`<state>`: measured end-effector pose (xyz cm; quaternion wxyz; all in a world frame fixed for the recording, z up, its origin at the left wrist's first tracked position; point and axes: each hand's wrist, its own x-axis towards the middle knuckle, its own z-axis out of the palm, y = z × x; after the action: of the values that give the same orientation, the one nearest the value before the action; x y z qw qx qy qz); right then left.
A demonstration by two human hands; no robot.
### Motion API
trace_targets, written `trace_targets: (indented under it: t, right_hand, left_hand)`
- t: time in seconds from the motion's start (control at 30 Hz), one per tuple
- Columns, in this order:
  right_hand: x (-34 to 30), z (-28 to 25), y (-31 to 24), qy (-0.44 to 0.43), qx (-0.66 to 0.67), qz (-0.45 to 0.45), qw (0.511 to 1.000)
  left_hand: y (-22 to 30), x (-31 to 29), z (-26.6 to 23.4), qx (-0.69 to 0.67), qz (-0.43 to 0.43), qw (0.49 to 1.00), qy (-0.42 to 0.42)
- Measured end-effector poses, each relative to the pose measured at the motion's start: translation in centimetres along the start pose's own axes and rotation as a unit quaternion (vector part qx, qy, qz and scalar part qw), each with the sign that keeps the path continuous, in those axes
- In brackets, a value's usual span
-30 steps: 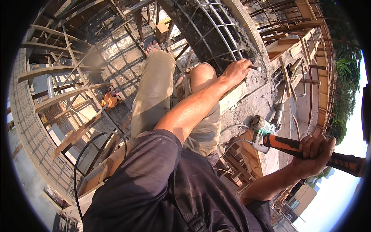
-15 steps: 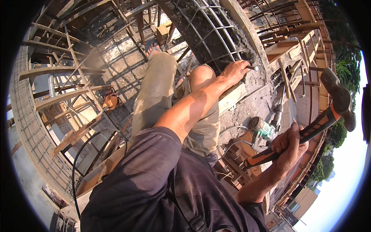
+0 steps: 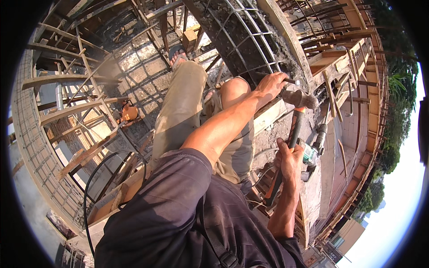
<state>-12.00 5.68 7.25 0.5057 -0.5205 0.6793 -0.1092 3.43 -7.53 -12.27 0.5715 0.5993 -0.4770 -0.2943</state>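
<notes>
Left grip (image 3: 271, 85) is closed round the rod (image 3: 292, 81), right by the rebar (image 3: 261, 33), its long axis roughly left-right. Right grip (image 3: 289, 157) is wrapped on the hammer (image 3: 296, 123), whose head sits just below the rod's right end.

Head-worn fisheye view, facing down, near, distances hard to judge

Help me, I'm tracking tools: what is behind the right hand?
Part of a green power tool shows beyond the right hand; whatever lies directly behind the hand and hammer is covered.
</notes>
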Motion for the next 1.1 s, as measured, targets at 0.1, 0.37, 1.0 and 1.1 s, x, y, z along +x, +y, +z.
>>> trace_targets:
  t: [0.1,0.37,1.0,1.1]
  right_hand:
    - [-3.9,-2.3,-4.8,0.069,0.101,-0.149,0.981]
    - [-1.1,-3.0,-8.6,0.126,0.214,-0.446,0.86]
    - [-2.8,-3.2,-10.3,0.153,0.214,-0.462,0.847]
    - [3.1,-0.8,-0.3,0.044,-0.009,-0.069,0.997]
  left_hand:
    - [1.2,-0.6,-0.2,-0.023,-0.007,1.0,0.013]
    - [1.2,-1.2,-0.7,-0.02,0.005,1.0,0.014]
    - [0.1,-1.0,-0.7,0.013,0.034,0.999,0.007]
    - [-0.5,-0.4,-0.4,0.03,0.024,0.999,-0.016]
